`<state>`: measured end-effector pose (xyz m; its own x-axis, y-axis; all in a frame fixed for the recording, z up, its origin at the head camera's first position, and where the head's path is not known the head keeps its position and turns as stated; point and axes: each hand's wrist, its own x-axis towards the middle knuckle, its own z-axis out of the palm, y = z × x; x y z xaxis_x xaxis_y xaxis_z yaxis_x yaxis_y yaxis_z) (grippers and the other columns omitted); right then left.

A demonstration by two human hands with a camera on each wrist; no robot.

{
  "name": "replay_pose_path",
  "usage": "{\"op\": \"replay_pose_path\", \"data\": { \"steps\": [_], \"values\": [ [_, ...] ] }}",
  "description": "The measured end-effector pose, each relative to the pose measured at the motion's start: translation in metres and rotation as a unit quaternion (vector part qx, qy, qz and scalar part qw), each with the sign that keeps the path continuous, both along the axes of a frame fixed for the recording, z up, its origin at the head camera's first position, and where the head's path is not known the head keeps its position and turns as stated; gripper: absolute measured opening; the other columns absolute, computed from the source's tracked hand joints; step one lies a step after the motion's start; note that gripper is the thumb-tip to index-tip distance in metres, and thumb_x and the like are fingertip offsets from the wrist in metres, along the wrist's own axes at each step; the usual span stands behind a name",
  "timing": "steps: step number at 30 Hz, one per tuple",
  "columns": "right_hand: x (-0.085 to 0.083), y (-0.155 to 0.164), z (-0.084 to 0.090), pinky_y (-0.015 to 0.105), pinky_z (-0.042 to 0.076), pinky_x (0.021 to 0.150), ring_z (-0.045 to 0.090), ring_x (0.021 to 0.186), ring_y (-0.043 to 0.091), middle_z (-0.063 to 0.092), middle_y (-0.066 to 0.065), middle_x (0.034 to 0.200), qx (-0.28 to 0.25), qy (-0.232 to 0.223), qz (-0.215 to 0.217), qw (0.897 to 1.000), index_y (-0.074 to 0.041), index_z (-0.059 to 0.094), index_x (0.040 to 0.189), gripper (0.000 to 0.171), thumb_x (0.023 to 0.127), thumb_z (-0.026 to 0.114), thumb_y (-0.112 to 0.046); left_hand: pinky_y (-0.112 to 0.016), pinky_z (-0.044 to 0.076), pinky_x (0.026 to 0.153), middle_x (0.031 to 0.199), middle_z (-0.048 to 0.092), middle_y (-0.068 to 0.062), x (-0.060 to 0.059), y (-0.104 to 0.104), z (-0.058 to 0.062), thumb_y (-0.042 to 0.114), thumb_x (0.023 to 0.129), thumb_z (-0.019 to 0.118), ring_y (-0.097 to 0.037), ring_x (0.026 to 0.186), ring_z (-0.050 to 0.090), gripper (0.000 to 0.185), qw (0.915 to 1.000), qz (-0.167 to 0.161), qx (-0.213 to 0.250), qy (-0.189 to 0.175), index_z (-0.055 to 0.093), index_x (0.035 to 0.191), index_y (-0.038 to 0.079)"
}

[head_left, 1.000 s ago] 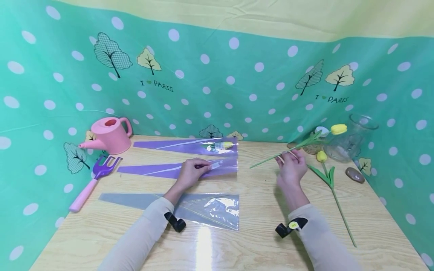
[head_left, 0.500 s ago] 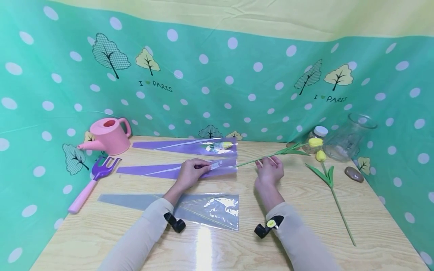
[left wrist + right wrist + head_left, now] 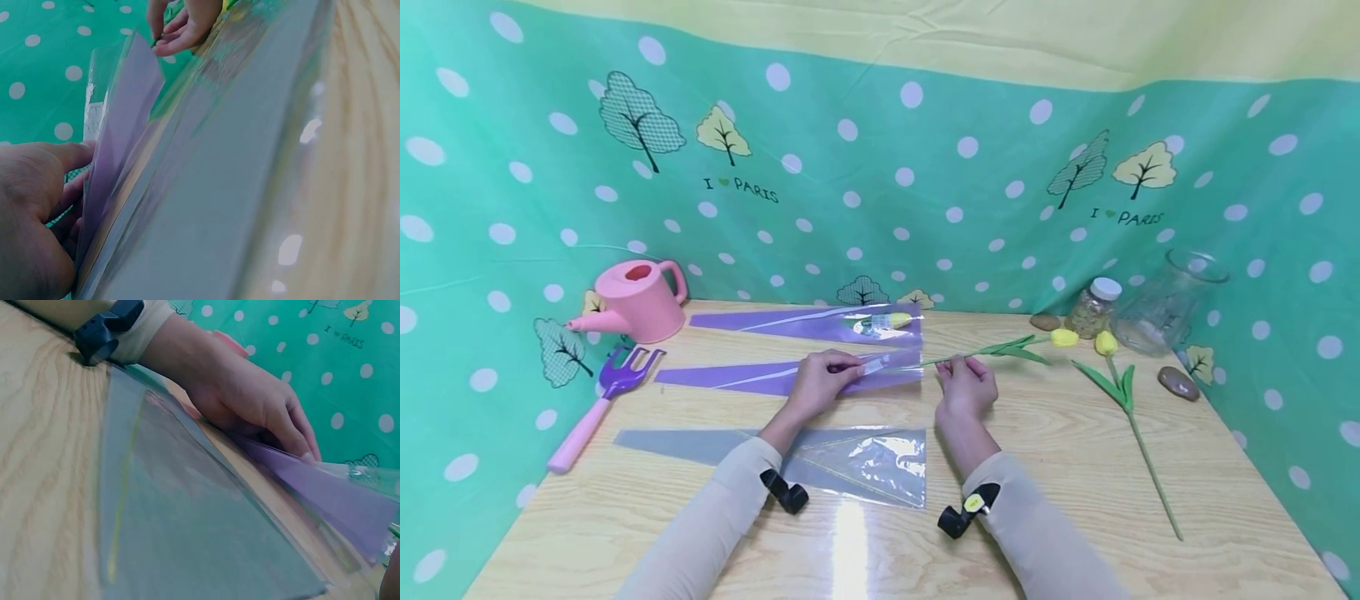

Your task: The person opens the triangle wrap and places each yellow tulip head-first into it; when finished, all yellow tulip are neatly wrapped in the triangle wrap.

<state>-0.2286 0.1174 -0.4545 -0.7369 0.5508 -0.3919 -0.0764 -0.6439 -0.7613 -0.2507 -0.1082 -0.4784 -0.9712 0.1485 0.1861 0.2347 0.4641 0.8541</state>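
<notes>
My left hand (image 3: 816, 387) pinches a purple-and-clear flower sleeve (image 3: 760, 377) near its wide right end, between thumb and fingers. In the left wrist view, the mouth of the sleeve (image 3: 128, 106) stands lifted from the table. My right hand (image 3: 966, 396) pinches the green stem of a yellow tulip (image 3: 1063, 337), its bloom pointing right. The stem's lower end overlaps the wide end of the sleeve in the head view. Behind, a second purple sleeve (image 3: 760, 321) has a yellow tulip (image 3: 891, 322) inside. Nearer me lies a grey clear sleeve (image 3: 700, 445).
Another yellow tulip (image 3: 1142, 442) lies at right, beside a brown stone (image 3: 1178, 383). A glass vase (image 3: 1157, 312), a white-lidded jar (image 3: 1090, 312) and a flat stone (image 3: 1045, 322) stand behind. At left are a pink watering can (image 3: 643, 304) and a hand fork (image 3: 598, 408).
My right hand has moved left with the tulip, bringing its stem end over the wide end of the purple sleeve and lowering the bloom. My left hand holds its place.
</notes>
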Motion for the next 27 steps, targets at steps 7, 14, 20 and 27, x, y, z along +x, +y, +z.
{"op": "replay_pose_path", "data": {
  "steps": [7, 14, 20, 27],
  "values": [
    [0.001, -0.012, -0.003, 0.035, 0.062, 0.094, 0.066, 0.100, 0.029, 0.060, 0.019, 0.115, -0.010, 0.008, 0.000, 1.000, -0.003, 0.053, 0.107, 0.024, 0.092, 0.066, 0.010, -0.042, 0.058, 0.096, 0.110, 0.079, -0.008, -0.001, -0.002, 0.000, 0.019, 0.090, 0.082, -0.026, 0.106, 0.072, 0.014, 1.0000, -0.004, 0.001, 0.001, 0.083, 0.102, 0.013],
    [0.003, -0.015, -0.010, 0.035, 0.064, 0.089, 0.071, 0.091, 0.026, 0.064, 0.015, 0.099, -0.003, 0.007, 0.010, 1.000, -0.001, 0.058, 0.099, 0.019, 0.090, 0.072, 0.008, -0.041, 0.058, 0.095, 0.109, 0.079, -0.007, -0.001, -0.002, 0.000, 0.019, 0.090, 0.081, -0.025, 0.106, 0.072, 0.013, 1.0000, -0.003, -0.002, 0.006, 0.083, 0.101, 0.014],
    [0.011, -0.012, -0.009, 0.034, 0.063, 0.090, 0.072, 0.092, 0.025, 0.067, 0.010, 0.096, 0.043, 0.018, 0.046, 0.998, 0.003, 0.059, 0.116, 0.027, 0.092, 0.072, 0.003, -0.039, 0.059, 0.094, 0.109, 0.079, -0.007, 0.000, -0.002, 0.001, 0.018, 0.090, 0.081, -0.025, 0.106, 0.072, 0.013, 1.0000, -0.006, -0.004, 0.007, 0.083, 0.102, 0.014],
    [0.014, 0.024, 0.007, 0.033, 0.061, 0.096, 0.071, 0.102, 0.025, 0.064, 0.007, 0.103, 0.125, 0.056, 0.099, 0.986, -0.001, 0.060, 0.119, 0.029, 0.092, 0.072, 0.001, -0.040, 0.058, 0.095, 0.110, 0.079, -0.008, 0.001, -0.001, 0.001, 0.016, 0.090, 0.081, -0.026, 0.106, 0.072, 0.013, 1.0000, -0.007, 0.004, -0.005, 0.083, 0.102, 0.014]
  ]
}}
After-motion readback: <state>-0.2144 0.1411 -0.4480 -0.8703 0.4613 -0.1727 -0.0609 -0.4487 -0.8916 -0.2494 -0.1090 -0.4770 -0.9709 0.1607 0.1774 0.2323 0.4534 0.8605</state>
